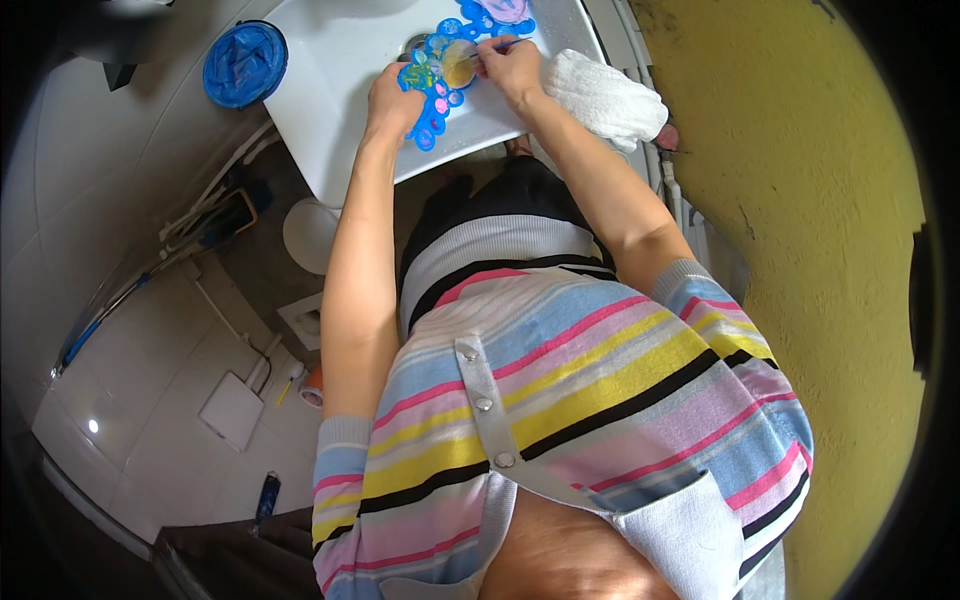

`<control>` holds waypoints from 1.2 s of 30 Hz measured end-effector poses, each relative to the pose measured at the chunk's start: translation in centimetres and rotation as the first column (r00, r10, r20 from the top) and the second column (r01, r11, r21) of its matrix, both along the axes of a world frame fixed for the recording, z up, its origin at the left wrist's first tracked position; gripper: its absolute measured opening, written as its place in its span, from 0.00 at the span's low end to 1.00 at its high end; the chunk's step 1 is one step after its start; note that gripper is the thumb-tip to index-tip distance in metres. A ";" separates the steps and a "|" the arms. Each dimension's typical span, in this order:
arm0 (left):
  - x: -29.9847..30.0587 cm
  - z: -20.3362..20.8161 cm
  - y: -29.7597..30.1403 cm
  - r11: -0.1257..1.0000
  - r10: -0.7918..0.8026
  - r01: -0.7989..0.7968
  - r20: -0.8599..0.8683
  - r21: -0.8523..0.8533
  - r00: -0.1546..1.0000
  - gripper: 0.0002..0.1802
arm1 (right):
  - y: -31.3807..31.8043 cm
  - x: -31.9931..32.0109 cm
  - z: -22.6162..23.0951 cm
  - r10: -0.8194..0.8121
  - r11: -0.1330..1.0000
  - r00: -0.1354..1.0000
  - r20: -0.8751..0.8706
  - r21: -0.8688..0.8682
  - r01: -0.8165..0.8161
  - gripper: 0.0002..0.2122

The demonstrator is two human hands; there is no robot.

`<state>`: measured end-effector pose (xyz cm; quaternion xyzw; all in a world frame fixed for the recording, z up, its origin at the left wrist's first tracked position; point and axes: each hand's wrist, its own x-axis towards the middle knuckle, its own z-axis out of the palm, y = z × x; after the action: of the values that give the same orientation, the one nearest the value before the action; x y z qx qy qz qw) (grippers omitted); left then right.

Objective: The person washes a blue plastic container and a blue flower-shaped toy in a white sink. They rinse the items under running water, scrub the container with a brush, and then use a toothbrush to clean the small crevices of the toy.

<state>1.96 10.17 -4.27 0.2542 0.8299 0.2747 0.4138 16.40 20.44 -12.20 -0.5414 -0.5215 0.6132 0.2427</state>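
Over the white sink basin [335, 120], my left hand [397, 100] grips the left edge of a blue paint palette [426, 128] with round wells. Yellow, green and pink paint shows in several wells. A larger round tan well [459, 66] sits near its middle. In the fingers of my right hand [512, 70] is a thin dark stick, seemingly a paintbrush [514, 42], pointing at that well; its tip is hard to make out. More blue wells and a pink round patch [506, 9] show at the top edge. Part of the drain [415, 44] shows behind the palette.
A white towel [605, 98] hangs over the sink's right rim. Left of the sink is a round bin with a blue liner [245, 65]. Pipes run beside the yellow wall [800, 250] on the right. A roll of orange tape [312, 388] lies low on the left.
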 end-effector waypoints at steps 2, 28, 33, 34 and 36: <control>0.1 0.3 0.2 1.000 0.015 -0.015 0.023 -0.004 1.000 0.27 | -0.1 0.7 1.5 -0.073 0.993 0.988 -0.138 -0.104 0.059 0.07; -0.9 0.9 0.5 0.984 0.166 -0.174 0.527 -0.033 0.834 0.22 | -1.0 1.4 4.0 -0.104 0.972 0.925 -0.365 -0.235 0.016 0.05; -0.4 1.7 0.3 0.976 0.196 -0.216 0.474 -0.013 0.858 0.24 | -1.3 1.9 5.7 -0.092 0.969 0.939 -0.331 -0.246 0.008 0.05; -0.6 1.9 0.3 0.973 0.207 -0.232 0.472 -0.006 0.857 0.24 | -1.6 1.9 6.2 -0.123 0.957 0.934 -0.335 -0.290 0.022 0.05; -1.5 1.0 0.0 0.956 0.229 -0.292 0.599 0.008 0.768 0.24 | -1.7 1.8 6.4 -0.173 0.939 0.917 -0.359 -0.340 0.044 0.05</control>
<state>0.49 10.19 -3.29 0.0589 0.6716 0.4363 0.5959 18.20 18.72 -5.82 -0.4721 -0.3244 0.7699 0.2814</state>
